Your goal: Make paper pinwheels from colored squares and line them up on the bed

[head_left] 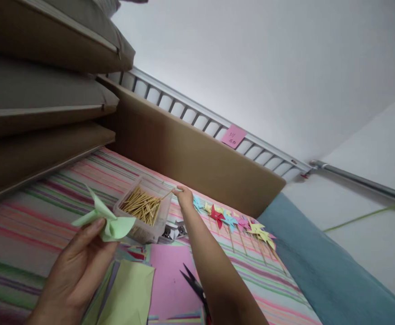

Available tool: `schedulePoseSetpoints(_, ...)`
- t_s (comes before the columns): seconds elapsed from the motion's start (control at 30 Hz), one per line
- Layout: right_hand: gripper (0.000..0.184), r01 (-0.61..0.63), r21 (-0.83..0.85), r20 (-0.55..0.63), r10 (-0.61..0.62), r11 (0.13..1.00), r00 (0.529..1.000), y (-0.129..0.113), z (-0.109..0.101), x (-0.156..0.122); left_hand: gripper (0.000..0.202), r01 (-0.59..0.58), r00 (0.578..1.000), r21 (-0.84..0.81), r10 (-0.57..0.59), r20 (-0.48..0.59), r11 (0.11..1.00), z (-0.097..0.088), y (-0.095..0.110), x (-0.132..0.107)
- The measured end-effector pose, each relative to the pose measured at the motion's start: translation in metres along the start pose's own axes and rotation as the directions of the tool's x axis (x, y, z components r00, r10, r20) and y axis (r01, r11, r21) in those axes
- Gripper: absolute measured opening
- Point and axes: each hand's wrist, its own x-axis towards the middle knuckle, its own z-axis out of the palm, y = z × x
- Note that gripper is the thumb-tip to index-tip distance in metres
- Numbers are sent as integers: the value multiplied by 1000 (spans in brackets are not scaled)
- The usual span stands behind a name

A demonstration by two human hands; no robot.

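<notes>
Pinched in my left hand [82, 262] is a pale green paper pinwheel [118, 228], its blades folded in toward the middle. My right hand [184, 197] reaches past a clear plastic box [163, 216] and grips the end of a thin wooden stick [166, 195]. Many similar wooden sticks [141, 205] lie loose inside that box. Just right of the box sits a small container of metal fasteners [172, 231], too small to make out exactly. Black scissors [195, 284] lie partly under my right forearm, blades apart.
Finished pinwheels on sticks [231, 220] lie in a row at the right. Pink paper [172, 280] and yellow-green paper [128, 291] lie in front. Stacked cushions [44, 104] rise at the left, a brown board [184, 144] behind, and a blue surface [306, 253] at the right.
</notes>
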Motion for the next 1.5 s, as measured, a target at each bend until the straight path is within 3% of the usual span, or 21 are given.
schedulePoseSetpoints(0.1,25,-6,-6,27,6,1000,1000,3,16,9,31,57,998,-85,-56,15,995,0,-3,4)
schedulePoseSetpoints(0.2,23,19,54,22,-20,998,1000,-4,17,7,32,56,989,-122,-38,143,991,-2,-6,7)
schedulePoseSetpoints(0.3,20,80,166,-17,-79,983,997,-21,-4,-11,31,37,985,-127,-15,171,991,-4,-8,7)
schedulePoseSetpoints(0.4,24,144,305,-61,-132,941,989,-29,-41,-55,24,49,987,-23,-45,153,999,-5,-13,6)
schedulePoseSetpoints(0.53,29,107,493,-92,-71,863,993,-2,-84,-140,16,37,951,224,-104,293,974,-9,-38,8)
schedulePoseSetpoints(0.63,28,-113,773,30,141,625,990,33,-97,-192,15,-17,910,397,-150,385,918,-14,-63,9)
schedulePoseSetpoints(0.73,25,-206,841,114,209,500,971,57,-99,-216,13,-66,872,535,-212,441,842,-18,-81,8)
schedulePoseSetpoints(0.87,24,-205,867,106,233,453,967,69,-104,-217,8,-143,831,664,-276,484,734,-25,-95,7)
schedulePoseSetpoints(0.97,22,-190,856,85,231,481,969,70,-110,-213,6,-196,816,738,-311,488,645,-28,-103,8)
schedulePoseSetpoints(1.07,17,-175,804,45,235,569,971,70,-114,-213,5,-268,783,785,-349,515,558,-27,-110,9)
schedulePoseSetpoints(1.3,10,-117,650,9,147,750,989,72,-122,-221,8,-463,719,756,-302,626,463,-22,-110,4)
schedulePoseSetpoints(1.5,8,-81,482,27,77,873,997,69,-122,-225,9,-501,730,750,-255,634,432,-20,-106,-2)
